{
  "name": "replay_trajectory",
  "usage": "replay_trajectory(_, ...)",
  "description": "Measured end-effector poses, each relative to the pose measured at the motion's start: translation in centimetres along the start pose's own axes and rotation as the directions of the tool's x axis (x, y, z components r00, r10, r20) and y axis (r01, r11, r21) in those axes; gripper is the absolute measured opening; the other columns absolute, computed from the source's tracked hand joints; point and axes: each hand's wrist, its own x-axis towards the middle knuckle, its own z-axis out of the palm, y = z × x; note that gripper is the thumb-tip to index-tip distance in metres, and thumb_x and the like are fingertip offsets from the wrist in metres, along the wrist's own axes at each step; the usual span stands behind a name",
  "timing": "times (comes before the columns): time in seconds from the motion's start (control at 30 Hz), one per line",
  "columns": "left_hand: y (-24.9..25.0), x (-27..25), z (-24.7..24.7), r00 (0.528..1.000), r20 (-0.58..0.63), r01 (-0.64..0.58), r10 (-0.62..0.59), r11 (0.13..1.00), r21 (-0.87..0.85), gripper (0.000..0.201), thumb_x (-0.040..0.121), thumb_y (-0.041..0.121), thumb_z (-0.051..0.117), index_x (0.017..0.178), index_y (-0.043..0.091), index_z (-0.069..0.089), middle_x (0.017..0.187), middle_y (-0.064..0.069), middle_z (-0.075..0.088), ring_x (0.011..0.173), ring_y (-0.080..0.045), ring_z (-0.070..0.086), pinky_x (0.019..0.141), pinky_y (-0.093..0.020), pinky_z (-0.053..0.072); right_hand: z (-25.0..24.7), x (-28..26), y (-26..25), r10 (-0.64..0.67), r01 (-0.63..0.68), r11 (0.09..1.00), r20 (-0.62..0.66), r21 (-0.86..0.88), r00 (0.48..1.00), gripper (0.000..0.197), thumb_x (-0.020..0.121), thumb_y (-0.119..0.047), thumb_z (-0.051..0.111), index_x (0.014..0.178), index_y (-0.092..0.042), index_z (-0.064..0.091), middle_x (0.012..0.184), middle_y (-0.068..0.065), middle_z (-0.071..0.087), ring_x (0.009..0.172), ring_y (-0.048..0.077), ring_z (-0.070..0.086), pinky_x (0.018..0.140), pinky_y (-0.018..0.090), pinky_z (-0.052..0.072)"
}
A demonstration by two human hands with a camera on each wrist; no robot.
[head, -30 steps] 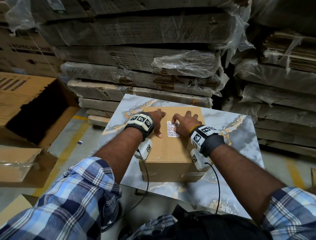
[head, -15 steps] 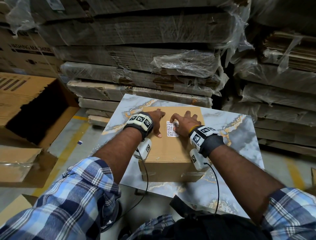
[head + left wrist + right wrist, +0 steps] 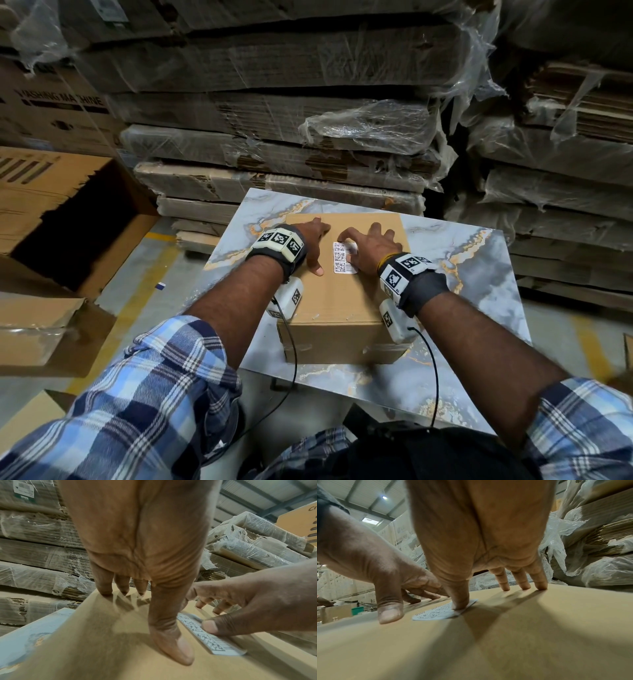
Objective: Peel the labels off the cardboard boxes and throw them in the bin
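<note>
Bracing cardboard box (image 3: 337,301) with left hand (image 3: 313,241), fingers spread flat, thumb just left of label (image 3: 343,257) | label on box top, long axis away from person | right hand (image 3: 371,247) nearer, thumb on label's right edge, fingers spread; lift not visible.

A warehouse: shrink-wrapped stacks of flattened cartons (image 3: 274,144), printed appliance boxes (image 3: 51,113), metal roof trusses (image 3: 267,497) overhead.
</note>
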Motion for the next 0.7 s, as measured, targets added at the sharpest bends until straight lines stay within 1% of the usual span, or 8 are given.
replay_trajectory(0.13, -0.05, 0.03, 0.11, 1.0, -0.012, 0.007, -0.007, 1.0, 0.006, 0.116, 0.068, 0.027, 0.091, 0.158, 0.022, 0.017, 0.166, 0.0, 0.006, 0.148, -0.031, 0.026, 0.114, -0.05, 0.034, 0.01, 0.0, 0.03, 0.003, -0.002, 1.0, -0.014, 0.018, 1.0, 0.025, 0.098, -0.039, 0.056, 0.122, -0.041, 0.048, 0.135, 0.011, 0.035, 0.126, 0.039, 0.035, 0.1, 0.054, 0.039)
replay_trajectory(0.17, -0.05, 0.02, 0.11, 1.0, -0.009, 0.008, -0.008, 1.0, 0.004, 0.117, 0.067, 0.027, 0.091, 0.158, 0.022, 0.017, 0.166, 0.0, 0.006, 0.148, -0.031, 0.026, 0.114, -0.05, 0.034, 0.04, 0.01, 0.03, 0.004, -0.003, 1.0, -0.014, 0.019, 1.0, 0.027, 0.098, -0.039, 0.057, 0.123, -0.042, 0.048, 0.136, 0.011, 0.035, 0.127, 0.039, 0.035, 0.101, 0.054, 0.039)
replay_trajectory(0.27, -0.06, -0.08, 0.07, 1.0, -0.007, 0.012, -0.012, 1.0, -0.002, 0.117, 0.066, 0.027, 0.091, 0.157, 0.023, 0.018, 0.166, 0.0, 0.009, 0.147, -0.032, 0.027, 0.113, -0.051, 0.035, 0.03, 0.05, -0.03, 0.007, -0.007, 1.0, -0.002, 0.0, 1.0, 0.043, 0.096, -0.037, 0.059, 0.134, -0.047, 0.041, 0.139, 0.012, 0.033, 0.129, 0.04, 0.034, 0.101, 0.054, 0.038)
replay_trajectory(0.3, -0.05, -0.17, 0.03, 1.0, -0.008, 0.012, -0.012, 1.0, -0.002, 0.116, 0.067, 0.027, 0.091, 0.157, 0.023, 0.018, 0.166, 0.0, 0.011, 0.146, -0.032, 0.028, 0.113, -0.051, 0.036, -0.01, 0.05, -0.07, 0.01, -0.01, 1.0, 0.0, -0.001, 1.0, 0.044, 0.096, -0.037, 0.06, 0.135, -0.047, 0.04, 0.139, 0.012, 0.032, 0.13, 0.04, 0.033, 0.102, 0.054, 0.038)
replay_trajectory(0.37, 0.02, -0.28, 0.0, 1.0, -0.011, 0.006, -0.006, 1.0, 0.0, 0.114, 0.069, 0.026, 0.09, 0.157, 0.021, 0.018, 0.165, -0.001, 0.011, 0.146, -0.031, 0.028, 0.113, -0.049, 0.035, -0.03, 0.07, -0.1, 0.014, -0.014, 1.0, -0.002, 0.009, 1.0, 0.039, 0.096, -0.037, 0.059, 0.131, -0.046, 0.043, 0.138, 0.012, 0.033, 0.129, 0.04, 0.034, 0.102, 0.055, 0.039)
replay_trajectory(0.43, 0.08, -0.35, 0.0, 1.0, -0.014, 0.003, -0.003, 1.0, -0.001, 0.113, 0.07, 0.025, 0.089, 0.158, 0.021, 0.018, 0.166, -0.001, 0.008, 0.147, -0.031, 0.027, 0.114, -0.048, 0.034, 0.03, 0.08, -0.07, 0.014, -0.014, 1.0, -0.009, 0.012, 1.0, 0.033, 0.097, -0.037, 0.058, 0.127, -0.044, 0.045, 0.138, 0.012, 0.034, 0.129, 0.039, 0.034, 0.102, 0.055, 0.039)
replay_trajectory(0.6, 0.07, -0.31, 0.01, 1.0, -0.013, -0.005, 0.005, 1.0, 0.009, 0.113, 0.07, 0.025, 0.089, 0.158, 0.02, 0.018, 0.166, -0.002, 0.01, 0.147, -0.031, 0.027, 0.114, -0.048, 0.034, 0.04, 0.1, -0.12, 0.016, -0.016, 1.0, -0.003, 0.011, 1.0, 0.044, 0.096, -0.037, 0.06, 0.134, -0.047, 0.041, 0.14, 0.012, 0.032, 0.131, 0.04, 0.033, 0.103, 0.055, 0.038)
replay_trajectory(0.7, -0.01, -0.14, 0.1, 1.0, -0.011, -0.003, 0.004, 1.0, 0.008, 0.114, 0.07, 0.025, 0.089, 0.158, 0.02, 0.017, 0.166, -0.002, 0.007, 0.148, -0.031, 0.025, 0.115, -0.048, 0.033, 0.09, 0.06, -0.07, 0.017, -0.017, 0.999, -0.017, 0.034, 1.0, 0.029, 0.097, -0.037, 0.058, 0.124, -0.042, 0.047, 0.137, 0.011, 0.034, 0.128, 0.039, 0.034, 0.102, 0.054, 0.038)
